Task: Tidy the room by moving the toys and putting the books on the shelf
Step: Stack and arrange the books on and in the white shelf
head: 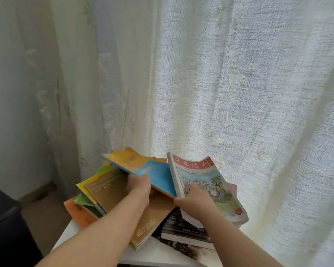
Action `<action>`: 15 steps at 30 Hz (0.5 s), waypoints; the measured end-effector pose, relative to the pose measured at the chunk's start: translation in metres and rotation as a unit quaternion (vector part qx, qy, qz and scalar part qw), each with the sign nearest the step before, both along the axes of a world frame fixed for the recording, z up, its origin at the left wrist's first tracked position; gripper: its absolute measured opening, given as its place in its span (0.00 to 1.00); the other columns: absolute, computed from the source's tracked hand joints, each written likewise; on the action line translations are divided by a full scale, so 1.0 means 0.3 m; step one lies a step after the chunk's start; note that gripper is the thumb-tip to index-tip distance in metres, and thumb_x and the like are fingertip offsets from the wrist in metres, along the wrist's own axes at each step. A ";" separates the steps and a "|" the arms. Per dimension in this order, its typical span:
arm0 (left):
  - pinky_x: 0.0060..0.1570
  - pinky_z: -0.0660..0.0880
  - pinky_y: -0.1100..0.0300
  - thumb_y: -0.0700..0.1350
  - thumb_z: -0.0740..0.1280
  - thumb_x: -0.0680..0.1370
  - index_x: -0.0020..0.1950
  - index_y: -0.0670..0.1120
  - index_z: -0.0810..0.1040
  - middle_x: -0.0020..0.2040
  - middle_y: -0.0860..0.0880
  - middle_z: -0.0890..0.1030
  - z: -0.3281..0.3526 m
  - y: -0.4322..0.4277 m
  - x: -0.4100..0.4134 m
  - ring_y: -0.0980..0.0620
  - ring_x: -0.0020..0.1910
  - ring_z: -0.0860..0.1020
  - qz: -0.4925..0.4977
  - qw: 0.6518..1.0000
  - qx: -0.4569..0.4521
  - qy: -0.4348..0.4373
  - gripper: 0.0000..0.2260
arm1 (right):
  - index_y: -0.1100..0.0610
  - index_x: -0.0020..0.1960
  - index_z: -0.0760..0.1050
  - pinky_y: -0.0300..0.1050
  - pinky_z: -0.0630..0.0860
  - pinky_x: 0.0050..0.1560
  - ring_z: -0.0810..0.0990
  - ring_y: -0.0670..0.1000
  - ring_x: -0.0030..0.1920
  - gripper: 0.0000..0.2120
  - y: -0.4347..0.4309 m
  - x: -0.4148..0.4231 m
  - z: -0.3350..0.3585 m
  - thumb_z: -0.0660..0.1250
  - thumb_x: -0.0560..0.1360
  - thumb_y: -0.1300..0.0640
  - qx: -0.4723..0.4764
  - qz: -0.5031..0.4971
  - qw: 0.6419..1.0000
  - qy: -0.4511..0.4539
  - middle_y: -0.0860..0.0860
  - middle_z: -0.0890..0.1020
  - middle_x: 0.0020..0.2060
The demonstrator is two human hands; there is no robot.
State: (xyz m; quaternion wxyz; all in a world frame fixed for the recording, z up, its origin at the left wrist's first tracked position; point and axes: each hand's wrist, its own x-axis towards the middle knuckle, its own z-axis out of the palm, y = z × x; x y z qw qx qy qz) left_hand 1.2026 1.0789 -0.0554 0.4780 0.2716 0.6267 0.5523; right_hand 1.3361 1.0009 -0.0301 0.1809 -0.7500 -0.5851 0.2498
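A loose heap of books lies on a white surface [158, 253] in front of the curtain. My left hand [139, 186] grips the near edge of an orange and blue book [143, 164] that is lifted off the heap. My right hand [193, 199] holds a thick red-titled picture book [204, 182], tilted up, thumb at its left edge. Below lie a brown book [156, 216], yellow and green books [93, 189], an orange book [79, 212] and black books [181, 228]. No toys are in view.
A white sheer curtain [239, 83] hangs right behind the books, with a patterned curtain [69, 93] to the left. A dark piece of furniture [4, 218] stands at the lower left, with beige floor [42, 214] between it and the white surface.
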 end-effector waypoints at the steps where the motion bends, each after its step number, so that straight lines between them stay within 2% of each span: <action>1: 0.49 0.76 0.52 0.39 0.62 0.76 0.59 0.39 0.72 0.56 0.41 0.78 0.019 -0.001 -0.004 0.41 0.52 0.77 0.003 0.997 0.030 0.070 0.12 | 0.57 0.65 0.65 0.46 0.75 0.53 0.76 0.54 0.55 0.26 0.002 -0.002 -0.006 0.66 0.72 0.47 0.001 -0.002 1.000 -0.007 0.53 0.77 0.55; 3: 0.44 0.71 0.55 0.39 0.60 0.77 0.57 0.38 0.70 0.51 0.42 0.77 0.099 -0.021 -0.033 0.43 0.47 0.75 0.007 0.985 0.092 0.148 0.10 | 0.57 0.65 0.65 0.46 0.76 0.52 0.77 0.54 0.54 0.26 0.007 -0.004 -0.018 0.66 0.72 0.46 0.000 -0.003 1.000 -0.020 0.53 0.77 0.55; 5: 0.42 0.71 0.54 0.38 0.59 0.78 0.53 0.41 0.67 0.45 0.45 0.74 0.197 -0.040 -0.096 0.45 0.44 0.73 0.001 0.973 0.162 0.163 0.05 | 0.57 0.66 0.65 0.47 0.77 0.53 0.78 0.54 0.54 0.27 0.012 -0.012 -0.033 0.65 0.71 0.46 -0.007 -0.002 0.999 -0.032 0.53 0.78 0.55; 6: 0.41 0.72 0.54 0.39 0.60 0.78 0.52 0.43 0.67 0.46 0.44 0.74 0.243 -0.044 -0.133 0.45 0.44 0.75 -0.007 0.970 0.189 0.150 0.04 | 0.56 0.66 0.65 0.48 0.77 0.54 0.78 0.54 0.55 0.27 0.011 -0.017 -0.040 0.65 0.71 0.46 -0.012 -0.003 0.999 -0.041 0.53 0.78 0.56; 8: 0.38 0.74 0.56 0.39 0.62 0.79 0.53 0.44 0.70 0.48 0.43 0.77 0.326 -0.071 -0.203 0.44 0.45 0.78 -0.039 0.970 0.228 0.081 0.05 | 0.55 0.67 0.66 0.50 0.77 0.56 0.77 0.54 0.57 0.28 0.003 -0.031 -0.048 0.64 0.70 0.45 -0.012 -0.005 0.998 -0.056 0.52 0.78 0.56; 12: 0.37 0.76 0.56 0.41 0.58 0.81 0.53 0.44 0.74 0.42 0.45 0.80 0.395 -0.161 -0.280 0.48 0.38 0.79 -0.117 0.958 0.207 -0.160 0.06 | 0.53 0.73 0.59 0.51 0.73 0.62 0.72 0.55 0.63 0.33 -0.004 -0.035 -0.071 0.62 0.72 0.44 -0.005 -0.002 0.998 -0.065 0.53 0.74 0.64; 14: 0.30 0.78 0.60 0.44 0.56 0.82 0.50 0.43 0.76 0.35 0.46 0.83 0.387 -0.193 -0.295 0.50 0.31 0.82 -0.148 0.938 0.172 -0.261 0.10 | 0.53 0.74 0.60 0.48 0.72 0.62 0.72 0.54 0.63 0.29 -0.022 -0.028 -0.075 0.60 0.76 0.44 0.013 -0.013 0.999 -0.028 0.53 0.73 0.65; 15: 0.26 0.78 0.61 0.45 0.55 0.82 0.49 0.43 0.76 0.32 0.46 0.83 0.379 -0.203 -0.293 0.50 0.28 0.82 -0.160 0.930 0.159 -0.291 0.11 | 0.55 0.71 0.65 0.47 0.72 0.59 0.74 0.54 0.60 0.24 -0.033 -0.016 -0.076 0.58 0.77 0.47 0.035 -0.031 0.999 0.026 0.53 0.75 0.62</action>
